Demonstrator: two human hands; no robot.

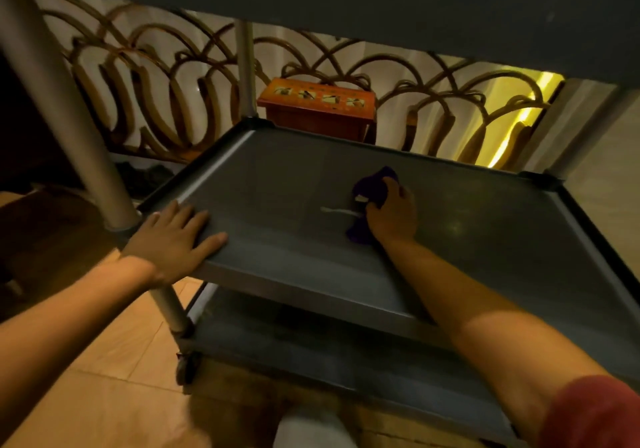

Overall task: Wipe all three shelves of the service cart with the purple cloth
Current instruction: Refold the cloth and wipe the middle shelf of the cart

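Middle shelf: right hand gripping purple cloth, its white label seemingly unreadable.

cloth on middle shelf under right hand; left hand on near-left corner

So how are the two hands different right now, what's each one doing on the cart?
The left hand lies flat and open, fingers spread, on the near left corner rim of the middle shelf, beside the post. The right hand is curled around the purple cloth and reaches further in, near the shelf's centre. The left hand holds nothing; the right presses the cloth on the surface. Both are bare and rest on the same shelf.
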